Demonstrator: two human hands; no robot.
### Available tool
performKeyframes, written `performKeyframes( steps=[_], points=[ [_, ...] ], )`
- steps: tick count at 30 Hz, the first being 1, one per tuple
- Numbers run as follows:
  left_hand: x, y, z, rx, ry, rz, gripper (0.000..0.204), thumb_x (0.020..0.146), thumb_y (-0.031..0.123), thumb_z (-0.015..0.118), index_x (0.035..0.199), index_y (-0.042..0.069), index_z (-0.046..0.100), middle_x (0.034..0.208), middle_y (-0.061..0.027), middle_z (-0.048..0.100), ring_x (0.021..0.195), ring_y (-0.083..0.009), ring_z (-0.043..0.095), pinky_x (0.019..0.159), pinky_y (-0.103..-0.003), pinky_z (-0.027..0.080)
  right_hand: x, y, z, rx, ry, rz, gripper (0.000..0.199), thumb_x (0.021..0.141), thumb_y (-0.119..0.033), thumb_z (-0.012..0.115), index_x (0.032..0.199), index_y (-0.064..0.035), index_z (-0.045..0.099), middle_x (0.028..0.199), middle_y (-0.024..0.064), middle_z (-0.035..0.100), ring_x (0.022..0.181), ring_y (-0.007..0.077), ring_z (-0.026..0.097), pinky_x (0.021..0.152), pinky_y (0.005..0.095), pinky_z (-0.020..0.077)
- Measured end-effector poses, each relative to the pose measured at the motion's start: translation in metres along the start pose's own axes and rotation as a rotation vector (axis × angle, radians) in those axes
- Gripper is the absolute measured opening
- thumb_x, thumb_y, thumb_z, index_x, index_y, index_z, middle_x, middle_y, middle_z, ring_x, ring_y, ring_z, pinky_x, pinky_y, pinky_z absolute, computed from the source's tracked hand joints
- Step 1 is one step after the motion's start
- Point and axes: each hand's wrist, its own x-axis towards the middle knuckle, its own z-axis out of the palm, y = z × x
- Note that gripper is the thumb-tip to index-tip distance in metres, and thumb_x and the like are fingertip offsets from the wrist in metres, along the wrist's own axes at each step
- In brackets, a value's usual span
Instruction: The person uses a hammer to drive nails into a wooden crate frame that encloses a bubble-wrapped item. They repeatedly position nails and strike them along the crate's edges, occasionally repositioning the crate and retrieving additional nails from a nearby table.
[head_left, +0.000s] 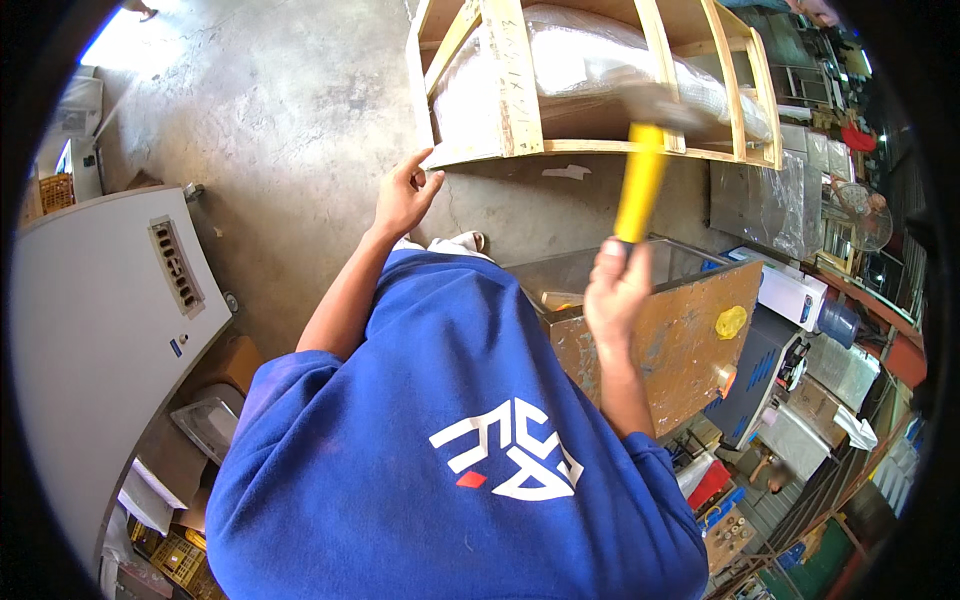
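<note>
My right hand (615,285) is shut on the yellow handle of a hammer (640,180). The hammer's head is blurred, up against the lower rail of a wooden crate frame (520,90). Inside the crate is a bulky item wrapped in clear plastic (580,60). My left hand (405,195) rests with its fingertips on the crate's lower left corner and holds nothing. My blue shirt (450,450) fills the lower middle of the view.
A worn brown open-topped box (670,340) stands right under my right forearm. A white cabinet (100,330) is at the left, with cardboard and trays below it. The floor is bare concrete (280,120). Machines, a fan and shelves crowd the right side.
</note>
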Motion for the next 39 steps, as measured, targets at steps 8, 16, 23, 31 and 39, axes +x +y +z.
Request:
performKeyframes(
  steps=[8, 16, 23, 31, 39],
  points=[
    [0.000, -0.009, -0.010, -0.045, -0.070, -0.096, 0.044, 0.089, 0.023, 0.071, 0.127, 0.003, 0.066, 0.065, -0.0091, 0.058, 0.060, -0.0183, 0.054, 0.062, -0.035, 0.047, -0.024, 0.031, 0.036, -0.268, -0.317, 0.290, 0.028, 0.101, -0.030, 0.059, 0.102, -0.0030, 0.055, 0.076, 0.0279, 0.062, 0.077, 0.0499, 0.064, 0.057, 0.0468, 0.0470],
    [-0.008, -0.020, -0.022, -0.010, -0.064, -0.112, 0.036, 0.093, 0.020, 0.068, 0.125, 0.002, 0.067, 0.063, -0.0017, 0.051, 0.058, -0.0076, 0.049, 0.057, -0.028, 0.047, -0.009, -0.014, 0.029, 0.473, 0.250, -0.186, 0.036, 0.105, -0.040, 0.053, 0.098, -0.0046, 0.047, 0.067, 0.0008, 0.044, 0.054, 0.0092, 0.045, 0.046, 0.0205, 0.0370],
    [-0.008, 0.015, -0.015, 0.095, 0.020, 0.173, 0.021, 0.090, 0.011, 0.068, 0.110, 0.004, 0.072, 0.067, -0.0101, 0.057, 0.060, -0.0206, 0.056, 0.062, -0.034, 0.050, -0.057, 0.030, 0.025, -0.192, -0.177, 0.346, 0.034, 0.101, -0.034, 0.059, 0.097, -0.0008, 0.054, 0.068, 0.0215, 0.059, 0.063, 0.0393, 0.062, 0.057, 0.0456, 0.0452],
    [-0.028, 0.129, 0.080, 0.052, -0.592, 0.552, 0.018, 0.089, 0.013, 0.069, 0.105, 0.006, 0.073, 0.074, -0.0101, 0.061, 0.065, -0.0271, 0.062, 0.065, -0.041, 0.051, -0.173, 0.112, -0.022, -0.313, 0.178, 0.738, 0.039, 0.098, -0.039, 0.063, 0.088, -0.0010, 0.063, 0.071, 0.0213, 0.063, 0.068, 0.0343, 0.066, 0.063, 0.0439, 0.0483],
    [-0.082, 0.219, 0.321, 0.119, -1.215, 0.932, 0.016, 0.092, 0.016, 0.068, 0.105, 0.010, 0.075, 0.087, -0.0132, 0.067, 0.082, -0.0279, 0.069, 0.075, -0.041, 0.055, -0.278, 0.182, -0.022, -0.001, 0.753, 1.127, 0.047, 0.100, -0.046, 0.057, 0.101, 0.0004, 0.063, 0.080, 0.0196, 0.066, 0.075, 0.0333, 0.067, 0.063, 0.0434, 0.0478]
  ],
)
